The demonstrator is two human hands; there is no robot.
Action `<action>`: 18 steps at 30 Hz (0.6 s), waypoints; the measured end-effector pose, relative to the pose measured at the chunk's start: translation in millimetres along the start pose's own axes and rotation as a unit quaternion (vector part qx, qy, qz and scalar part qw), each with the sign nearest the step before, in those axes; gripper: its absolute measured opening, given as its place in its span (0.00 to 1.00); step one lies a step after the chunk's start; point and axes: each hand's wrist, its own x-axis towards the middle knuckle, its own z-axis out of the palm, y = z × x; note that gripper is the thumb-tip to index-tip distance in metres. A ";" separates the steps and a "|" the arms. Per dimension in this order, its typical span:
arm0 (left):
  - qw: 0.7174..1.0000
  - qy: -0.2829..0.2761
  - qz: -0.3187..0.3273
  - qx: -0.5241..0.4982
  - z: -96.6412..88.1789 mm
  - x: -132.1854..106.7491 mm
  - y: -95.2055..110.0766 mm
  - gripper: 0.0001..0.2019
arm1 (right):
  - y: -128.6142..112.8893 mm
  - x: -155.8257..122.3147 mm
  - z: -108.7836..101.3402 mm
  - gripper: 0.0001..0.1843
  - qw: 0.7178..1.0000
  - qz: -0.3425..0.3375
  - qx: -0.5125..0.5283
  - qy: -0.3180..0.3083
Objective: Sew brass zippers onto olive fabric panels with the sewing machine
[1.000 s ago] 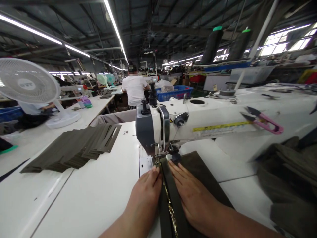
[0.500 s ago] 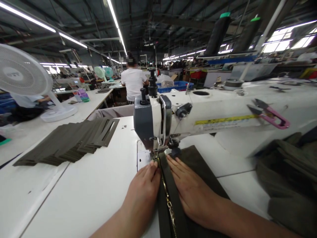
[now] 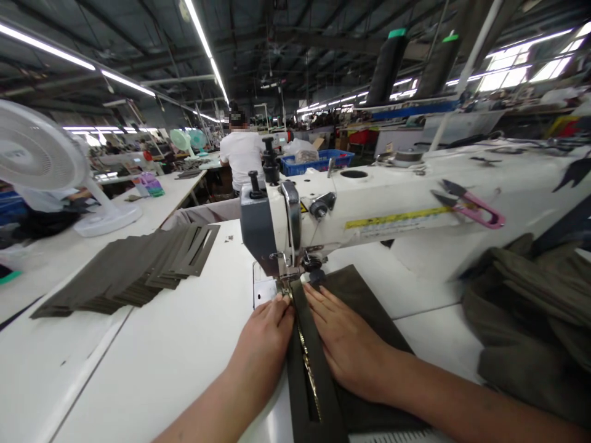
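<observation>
A dark olive fabric piece (image 3: 353,301) lies under the head of a white sewing machine (image 3: 277,215). A gold-toothed zipper (image 3: 305,360) runs along a slot in it, from the presser foot (image 3: 287,289) towards me. My left hand (image 3: 264,338) is left of the zipper, its bent fingers closed together on the zipper's edge close to the foot; the thumb is mostly hidden. On the other side my right hand (image 3: 348,344) lies flat on the fabric, fingers stretched towards the needle area. The needle itself is too small to make out.
A fanned stack of olive fabric pieces (image 3: 124,267) lies left on the white table (image 3: 184,357). Bunched olive cloth (image 3: 530,320) sits at right. Pink-handled thread snips (image 3: 475,206) rest on the machine arm. A white fan (image 3: 111,212) stands at left; a person (image 3: 242,157) sits ahead.
The fabric and zipper have moved a little forward under the foot, so the slot's near end and ruler marks now show. Both hands stay beside the zipper. My view has shifted slightly right.
</observation>
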 end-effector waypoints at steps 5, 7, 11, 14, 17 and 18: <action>1.000 -0.015 -0.005 -0.015 -2.2 -1.0 -1.5 0.11 | -0.6 0.7 2.3 0.28 1.000 0.000 0.006 0.014; 0.999 -0.019 -0.015 -0.023 -2.3 -0.3 -2.5 0.11 | 0.3 1.6 3.5 0.28 1.000 0.001 0.004 0.022; 0.998 -0.032 -0.033 -0.032 -2.1 4.2 -5.6 0.11 | 4.9 7.9 4.8 0.27 1.000 0.000 -0.001 0.026; 0.998 -0.041 -0.049 -0.030 -1.5 6.5 -8.2 0.10 | 6.4 10.8 0.4 0.27 1.000 0.005 0.001 0.022; 0.996 -0.039 -0.064 -0.038 -0.2 6.6 -9.9 0.11 | -0.1 3.2 -8.6 0.26 0.999 0.005 0.015 0.033; 0.996 -0.039 -0.067 -0.042 0.1 6.4 -10.2 0.11 | -4.5 -1.8 -11.5 0.26 0.999 -0.003 0.022 0.040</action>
